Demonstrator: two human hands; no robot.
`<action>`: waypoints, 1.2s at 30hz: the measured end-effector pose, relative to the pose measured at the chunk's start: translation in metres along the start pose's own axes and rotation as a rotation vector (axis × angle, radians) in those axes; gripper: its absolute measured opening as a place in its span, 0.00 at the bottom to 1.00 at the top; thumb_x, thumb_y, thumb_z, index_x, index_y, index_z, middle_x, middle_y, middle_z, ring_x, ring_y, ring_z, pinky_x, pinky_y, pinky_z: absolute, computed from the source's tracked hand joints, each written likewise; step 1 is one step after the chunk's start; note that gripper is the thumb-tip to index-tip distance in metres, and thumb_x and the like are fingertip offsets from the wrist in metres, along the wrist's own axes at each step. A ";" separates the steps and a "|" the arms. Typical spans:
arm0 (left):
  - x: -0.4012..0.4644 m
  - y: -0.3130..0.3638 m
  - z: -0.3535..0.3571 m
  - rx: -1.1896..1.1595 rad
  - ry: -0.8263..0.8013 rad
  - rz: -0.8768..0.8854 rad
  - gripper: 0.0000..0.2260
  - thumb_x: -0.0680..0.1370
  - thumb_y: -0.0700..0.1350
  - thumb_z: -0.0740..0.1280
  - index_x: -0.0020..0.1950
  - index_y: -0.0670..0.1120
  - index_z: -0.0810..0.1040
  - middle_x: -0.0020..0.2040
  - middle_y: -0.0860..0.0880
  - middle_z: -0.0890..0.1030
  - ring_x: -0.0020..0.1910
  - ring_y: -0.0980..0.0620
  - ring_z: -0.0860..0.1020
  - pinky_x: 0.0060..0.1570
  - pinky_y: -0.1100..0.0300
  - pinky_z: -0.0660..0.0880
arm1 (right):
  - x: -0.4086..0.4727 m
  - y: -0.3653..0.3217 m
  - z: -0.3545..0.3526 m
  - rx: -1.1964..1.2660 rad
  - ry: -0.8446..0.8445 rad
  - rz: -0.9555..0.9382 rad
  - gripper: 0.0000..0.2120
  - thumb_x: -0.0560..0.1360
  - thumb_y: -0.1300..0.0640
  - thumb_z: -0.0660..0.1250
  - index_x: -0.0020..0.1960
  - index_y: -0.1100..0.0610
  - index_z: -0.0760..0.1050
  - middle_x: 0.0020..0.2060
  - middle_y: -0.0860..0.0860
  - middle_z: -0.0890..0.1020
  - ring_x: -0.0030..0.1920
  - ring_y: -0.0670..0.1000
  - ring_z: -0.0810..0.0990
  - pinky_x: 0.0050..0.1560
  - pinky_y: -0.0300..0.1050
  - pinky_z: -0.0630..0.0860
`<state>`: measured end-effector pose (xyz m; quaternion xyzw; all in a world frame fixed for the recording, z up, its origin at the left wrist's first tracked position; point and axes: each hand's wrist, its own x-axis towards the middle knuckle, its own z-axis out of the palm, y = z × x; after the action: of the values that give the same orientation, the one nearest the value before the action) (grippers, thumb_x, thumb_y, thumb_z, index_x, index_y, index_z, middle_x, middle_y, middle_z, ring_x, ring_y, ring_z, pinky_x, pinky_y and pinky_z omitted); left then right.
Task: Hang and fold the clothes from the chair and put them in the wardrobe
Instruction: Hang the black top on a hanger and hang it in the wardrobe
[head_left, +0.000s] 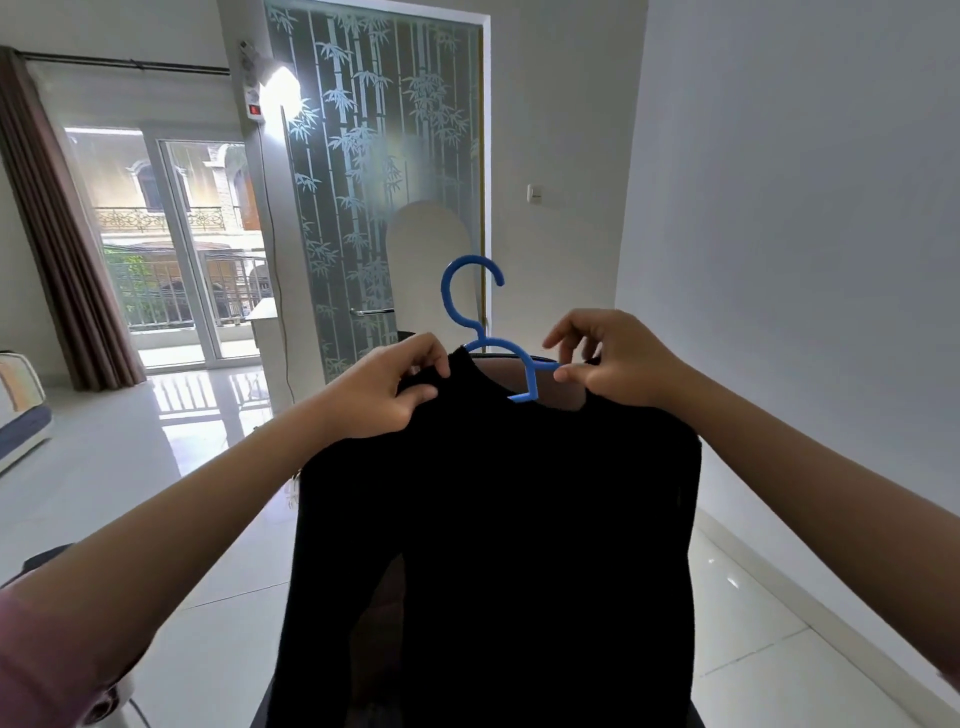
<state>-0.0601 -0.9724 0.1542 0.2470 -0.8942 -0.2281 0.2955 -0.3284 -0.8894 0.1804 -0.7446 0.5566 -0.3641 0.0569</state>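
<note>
A black long-sleeved top (493, 545) hangs in front of me, its neck opening around a blue plastic hanger (480, 317) whose hook rises above the collar. My left hand (384, 387) pinches the left side of the collar and shoulder. My right hand (610, 358) pinches the hanger's right arm and the fabric at the right shoulder. Most of the hanger is hidden inside the garment. The chair and the wardrobe are out of sight.
A frosted glass door (379, 182) with a bamboo pattern stands straight ahead. Sliding balcony doors (176, 249) and a brown curtain (57, 234) are at the left. A white wall (805, 234) runs along the right. The floor (156, 493) is glossy white tile. A mattress edge (21, 410) shows far left.
</note>
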 end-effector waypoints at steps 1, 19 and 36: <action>-0.005 -0.005 -0.001 0.020 -0.026 -0.007 0.13 0.76 0.33 0.63 0.48 0.52 0.70 0.44 0.54 0.76 0.43 0.49 0.74 0.48 0.57 0.73 | 0.000 0.001 -0.004 -0.026 0.026 0.004 0.13 0.70 0.64 0.73 0.51 0.53 0.77 0.39 0.45 0.80 0.38 0.45 0.74 0.38 0.28 0.70; -0.017 -0.026 -0.016 -0.087 0.196 -0.052 0.10 0.74 0.32 0.67 0.42 0.48 0.78 0.42 0.50 0.80 0.41 0.47 0.78 0.43 0.66 0.76 | -0.004 -0.008 -0.010 0.024 0.170 0.202 0.06 0.75 0.64 0.68 0.50 0.56 0.79 0.40 0.49 0.80 0.39 0.49 0.76 0.35 0.27 0.72; -0.022 -0.029 0.005 -0.535 0.192 -0.102 0.14 0.70 0.28 0.70 0.41 0.47 0.84 0.40 0.51 0.85 0.43 0.52 0.83 0.50 0.63 0.79 | -0.045 -0.041 0.081 -0.194 0.519 -0.062 0.15 0.71 0.62 0.73 0.57 0.57 0.76 0.46 0.47 0.79 0.41 0.41 0.78 0.51 0.25 0.72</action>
<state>-0.0388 -0.9809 0.1253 0.2252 -0.7567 -0.4461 0.4216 -0.2521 -0.8609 0.1200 -0.6451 0.5618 -0.4890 -0.1704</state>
